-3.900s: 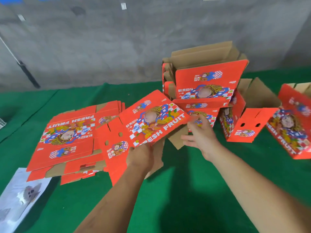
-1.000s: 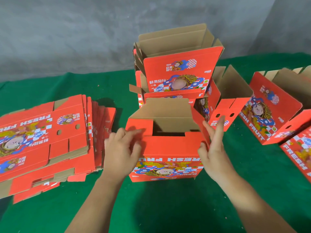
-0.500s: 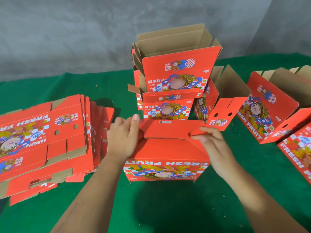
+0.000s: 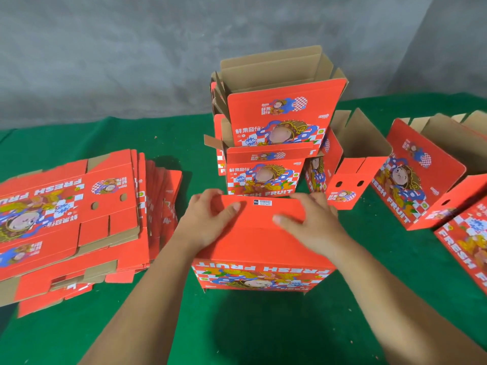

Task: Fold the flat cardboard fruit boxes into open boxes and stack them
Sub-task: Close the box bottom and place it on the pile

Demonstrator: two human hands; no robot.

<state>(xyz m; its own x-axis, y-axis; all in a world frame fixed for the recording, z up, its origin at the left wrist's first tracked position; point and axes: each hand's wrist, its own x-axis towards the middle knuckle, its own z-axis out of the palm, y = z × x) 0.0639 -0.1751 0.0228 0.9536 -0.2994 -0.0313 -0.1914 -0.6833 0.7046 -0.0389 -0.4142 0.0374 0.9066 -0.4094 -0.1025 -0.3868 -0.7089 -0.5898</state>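
- I am pressing both flat, open hands, left hand (image 4: 208, 222) and right hand (image 4: 313, 227), on the box (image 4: 263, 259) reading "FRESH FRUIT".
- A green worktop (image 4: 237, 325) is lying under it, a grey wall (image 4: 131, 54) standing behind.

The box (image 4: 263, 248) I am working on stands on the counter (image 4: 263, 333) right before me, my left hand (image 4: 208, 222) flat on its top at the left, my right hand (image 4: 311, 225) flat on it at the right. Just behind it rises the stack of folded boxes (image 4: 276, 122), nested one in another. Left of me lies the pile of flat boxes (image 4: 68, 217). Right of the stack sits an open box (image 4: 350, 159), and further right another open box (image 4: 421, 180) lies tilted on its side.
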